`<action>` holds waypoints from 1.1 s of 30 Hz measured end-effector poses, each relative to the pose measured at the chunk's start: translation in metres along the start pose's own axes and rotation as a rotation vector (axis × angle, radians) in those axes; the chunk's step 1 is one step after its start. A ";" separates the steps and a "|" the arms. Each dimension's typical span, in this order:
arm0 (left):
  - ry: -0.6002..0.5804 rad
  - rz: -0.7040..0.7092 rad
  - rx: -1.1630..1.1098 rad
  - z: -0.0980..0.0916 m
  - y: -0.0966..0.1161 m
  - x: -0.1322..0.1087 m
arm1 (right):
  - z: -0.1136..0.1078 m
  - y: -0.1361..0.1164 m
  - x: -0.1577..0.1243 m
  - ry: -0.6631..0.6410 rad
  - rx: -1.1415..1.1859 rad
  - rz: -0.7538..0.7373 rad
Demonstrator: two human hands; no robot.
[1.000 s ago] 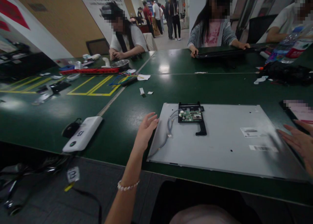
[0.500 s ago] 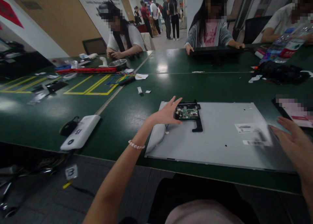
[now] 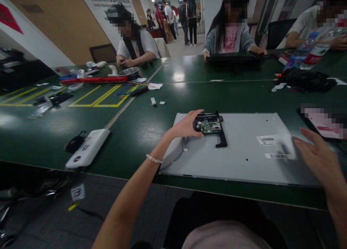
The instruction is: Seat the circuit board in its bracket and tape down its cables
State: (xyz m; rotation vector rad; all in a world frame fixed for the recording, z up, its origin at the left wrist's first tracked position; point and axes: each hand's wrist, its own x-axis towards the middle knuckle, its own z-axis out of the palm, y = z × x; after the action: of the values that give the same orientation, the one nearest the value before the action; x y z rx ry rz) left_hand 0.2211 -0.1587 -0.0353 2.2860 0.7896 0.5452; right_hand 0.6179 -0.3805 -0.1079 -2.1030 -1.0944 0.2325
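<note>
A flat grey metal panel, like the back of a screen (image 3: 235,165), lies on the green table in front of me. Near its far left corner rests a green circuit board (image 3: 210,126) in a black plastic bracket (image 3: 222,139). My left hand (image 3: 187,126) curves around the left side of the board and bracket, thumb toward me and fingers on the far side; some fingertips are hidden. A thin cable (image 3: 185,144) shows beneath this hand. At the panel's right edge my right hand (image 3: 316,151) has its fingers stretched out, beside white labels (image 3: 267,140), holding nothing.
A white device (image 3: 88,149) lies to the left near the table edge. A dark object with a pink surface (image 3: 324,122) is at the right. Bottles (image 3: 316,57) and a black bag (image 3: 307,79) stand farther back. Several people sit opposite; one holds a dark panel (image 3: 235,59).
My left hand's spread fingers have drawn together around the circuit board and bracket, which have shifted slightly right on the panel. My right hand stays by the panel's right edge.
</note>
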 end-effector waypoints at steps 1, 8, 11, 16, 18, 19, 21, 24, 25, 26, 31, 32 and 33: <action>-0.004 0.013 0.004 0.004 0.004 0.000 | 0.000 -0.001 0.000 -0.003 0.004 0.017; -0.072 0.037 -0.037 0.035 0.036 -0.003 | -0.004 -0.013 -0.002 -0.006 -0.008 0.045; -0.114 0.038 0.011 0.047 0.044 -0.003 | -0.006 -0.017 -0.003 -0.019 -0.031 0.042; -0.135 0.024 0.011 0.054 0.047 -0.002 | -0.006 -0.019 -0.005 -0.014 0.006 0.037; -0.137 0.016 0.011 0.056 0.047 -0.003 | -0.006 -0.019 -0.005 -0.013 0.001 0.033; -0.139 0.014 0.014 0.056 0.047 -0.003 | -0.006 -0.019 -0.005 -0.017 -0.009 0.035; -0.148 0.014 0.021 0.057 0.047 -0.004 | -0.006 -0.020 -0.004 -0.027 -0.020 0.050; -0.156 -0.001 0.006 0.054 0.046 -0.008 | -0.007 -0.021 -0.004 -0.040 -0.008 0.050; -0.142 -0.017 -0.008 0.050 0.045 -0.010 | -0.007 -0.021 -0.004 -0.040 -0.003 0.040; -0.116 -0.037 -0.024 0.045 0.043 -0.014 | -0.007 -0.021 -0.004 -0.037 -0.001 0.029; 0.236 -0.268 -0.075 0.004 0.013 -0.046 | -0.005 -0.020 -0.005 -0.032 -0.014 0.013; 0.312 -0.345 -0.078 -0.005 0.005 -0.055 | -0.004 -0.018 -0.005 -0.034 -0.013 0.011; 0.374 -0.417 -0.083 -0.012 -0.003 -0.064 | -0.004 -0.016 -0.005 -0.036 -0.010 0.008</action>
State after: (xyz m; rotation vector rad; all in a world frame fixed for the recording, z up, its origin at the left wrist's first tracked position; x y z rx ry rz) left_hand 0.1664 -0.1941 -0.0393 1.8881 1.3565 0.7989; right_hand 0.6065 -0.3802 -0.0952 -2.1204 -1.1103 0.2706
